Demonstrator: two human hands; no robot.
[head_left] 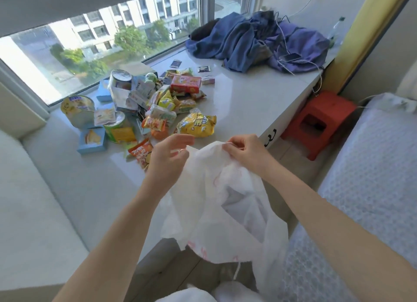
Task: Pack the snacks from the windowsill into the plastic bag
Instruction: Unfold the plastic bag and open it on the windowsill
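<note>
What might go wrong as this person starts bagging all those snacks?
The plastic bag looks thin and hangs bunched between the left hand and right hand, so snacks may miss its mouth. Heavier items like the silver-topped can could stretch or tear it, or crush soft packs like the yellow snack packet.

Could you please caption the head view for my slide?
The left hand and right hand grip the bag near snacks on the windowsill.
</note>
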